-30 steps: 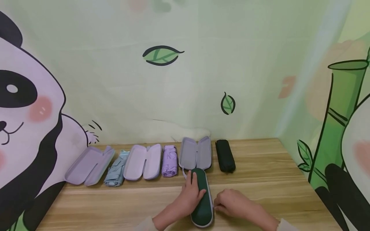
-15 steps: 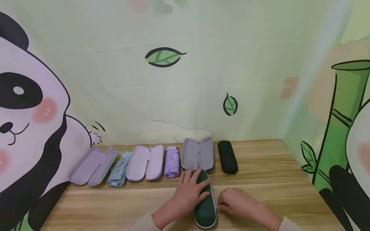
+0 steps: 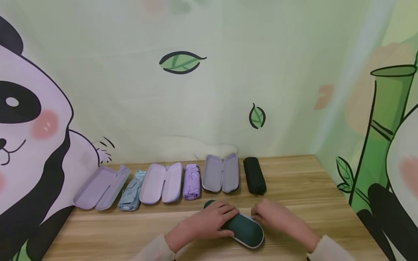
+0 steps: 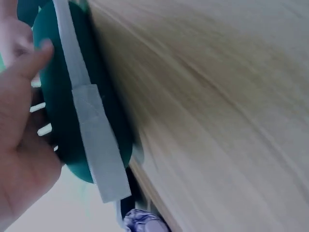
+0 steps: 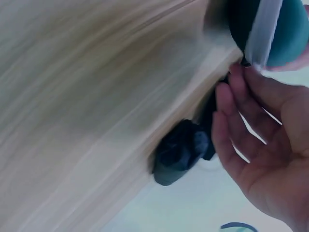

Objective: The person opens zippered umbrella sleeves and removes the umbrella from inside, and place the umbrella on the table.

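Observation:
A dark green zip case (image 3: 246, 231) with a pale grey zip band lies slantwise near the front of the table, its lid closed. My left hand (image 3: 213, 219) grips it from above, fingers over the top and thumb along the near side. In the left wrist view the pale band (image 4: 99, 135) runs along the green case's side. At the case's far right side my right hand (image 3: 272, 216) has its fingers curled. The right wrist view has its thumb and finger (image 5: 234, 72) pinching at the band's end, where the small zipper pull is mostly hidden.
Along the back of the wooden table (image 3: 294, 185) stand open cases: two lilac ones (image 3: 94, 188) and a grey-lined one (image 3: 213, 175). Between and beside them lie folded umbrellas: blue (image 3: 132, 192), purple (image 3: 192, 183) and black (image 3: 254, 175). A printed cloth (image 3: 209, 108) hangs behind.
The green case has turned, its near end swinging right and its far end drawing back from the grey case. My left hand grips it more fully; my right hand has moved slightly up along it.

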Motion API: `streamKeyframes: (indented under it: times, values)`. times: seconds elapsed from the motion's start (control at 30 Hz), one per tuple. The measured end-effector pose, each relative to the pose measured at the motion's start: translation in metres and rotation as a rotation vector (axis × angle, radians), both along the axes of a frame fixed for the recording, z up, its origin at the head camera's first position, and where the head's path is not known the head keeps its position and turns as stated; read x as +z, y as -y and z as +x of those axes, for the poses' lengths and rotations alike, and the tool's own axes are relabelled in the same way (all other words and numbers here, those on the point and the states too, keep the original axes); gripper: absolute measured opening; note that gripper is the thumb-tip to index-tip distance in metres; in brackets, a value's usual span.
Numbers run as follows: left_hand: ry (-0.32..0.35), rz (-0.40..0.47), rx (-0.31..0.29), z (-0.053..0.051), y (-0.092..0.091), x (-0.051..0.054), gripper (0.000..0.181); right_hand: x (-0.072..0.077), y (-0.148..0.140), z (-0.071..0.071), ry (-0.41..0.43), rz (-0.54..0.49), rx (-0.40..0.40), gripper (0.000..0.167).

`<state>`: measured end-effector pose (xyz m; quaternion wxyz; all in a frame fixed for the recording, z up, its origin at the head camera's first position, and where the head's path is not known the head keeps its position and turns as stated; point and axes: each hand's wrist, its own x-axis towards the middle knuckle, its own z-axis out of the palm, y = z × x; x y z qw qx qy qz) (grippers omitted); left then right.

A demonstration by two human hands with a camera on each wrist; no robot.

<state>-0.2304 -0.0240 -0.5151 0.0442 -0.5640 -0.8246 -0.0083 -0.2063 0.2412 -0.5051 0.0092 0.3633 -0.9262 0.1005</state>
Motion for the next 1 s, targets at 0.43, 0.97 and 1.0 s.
streamKeyframes:
  times: [0.43, 0.97, 1.0]
  values:
    - [-0.041, 0.050, 0.181, -0.001, -0.011, -0.003, 0.059, -0.016, -0.021, -0.023, -0.200, -0.017, -0.080, 0.016]
    - [0.082, 0.018, 0.445, -0.001, -0.015, -0.004, 0.057, -0.017, -0.038, -0.021, -0.222, -0.065, -0.083, 0.007]
    - [0.078, 0.016, 0.447, -0.001, -0.015, -0.005, 0.057, -0.018, -0.038, -0.021, -0.213, -0.069, -0.080, 0.006]
